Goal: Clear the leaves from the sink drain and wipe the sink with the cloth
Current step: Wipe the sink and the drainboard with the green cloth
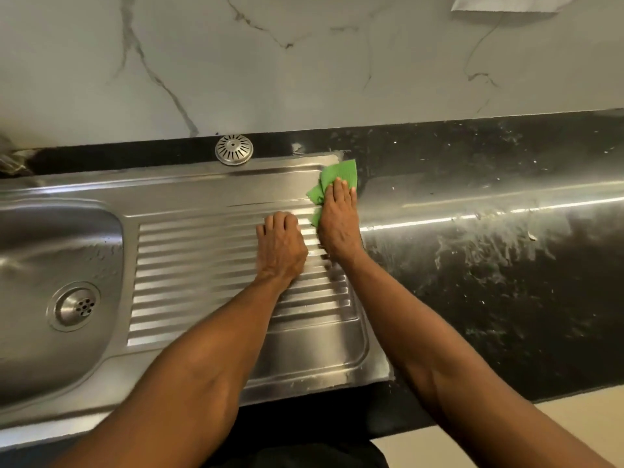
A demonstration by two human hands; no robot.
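Observation:
A steel sink unit lies across the counter, its basin at the left with a round drain that shows no leaves. The ribbed drainboard fills the middle. My right hand presses flat on a green cloth at the drainboard's far right corner. My left hand rests on the ribs just left of it, fingers curled under, holding nothing.
A loose round steel strainer sits on the counter's back strip behind the drainboard. The black counter to the right carries white smears. A marble wall rises behind. A white paper hangs at the top right.

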